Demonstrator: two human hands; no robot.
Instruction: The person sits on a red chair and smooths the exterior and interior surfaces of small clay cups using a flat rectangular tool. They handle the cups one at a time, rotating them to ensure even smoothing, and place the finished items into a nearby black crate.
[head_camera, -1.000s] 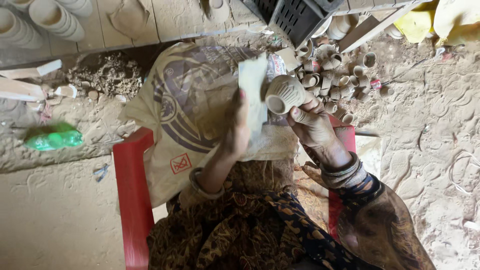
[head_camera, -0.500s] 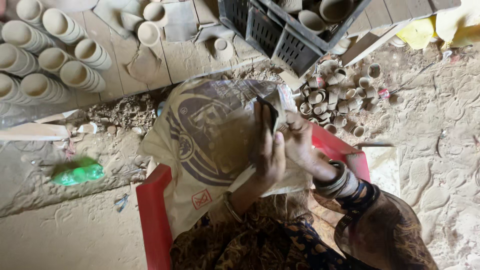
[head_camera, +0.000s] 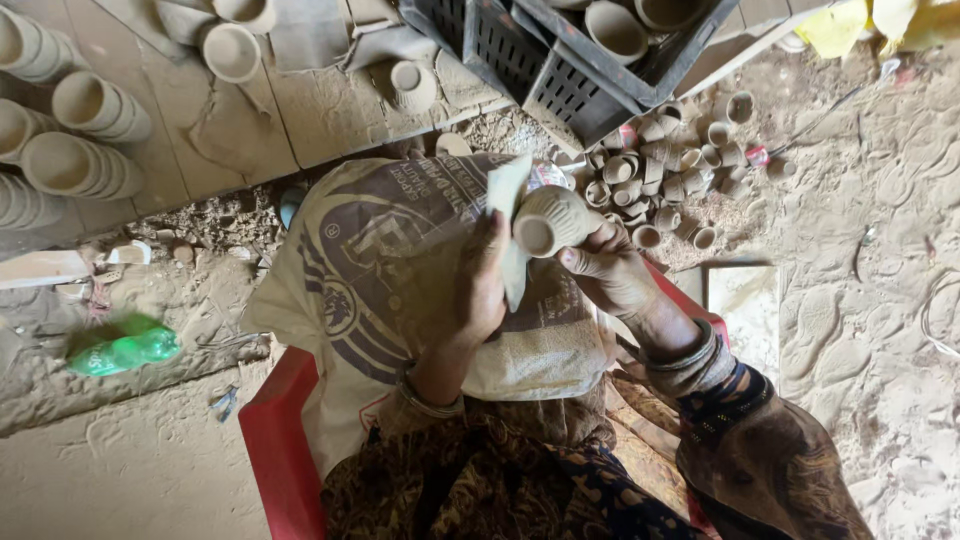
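Observation:
My right hand (head_camera: 612, 270) grips a small unfired clay cup (head_camera: 550, 220), held on its side with the mouth facing me. My left hand (head_camera: 484, 282) holds a pale scrap of paper or cloth (head_camera: 508, 200) pressed against the cup's left side. Both hands hover over a printed woven sack (head_camera: 400, 270) spread across my lap, above a red plastic seat (head_camera: 275, 440).
A heap of small clay cups (head_camera: 665, 175) lies on the dusty ground to the right. A dark plastic crate (head_camera: 560, 50) with larger cups stands at the top. Rows of stacked cups (head_camera: 70, 140) lie on boards at the left. A green plastic bottle (head_camera: 125, 347) lies nearby.
The view has tilted up, showing more of the crate and boards. The cup has turned so its mouth faces me, and the pale scrap shows again beside it.

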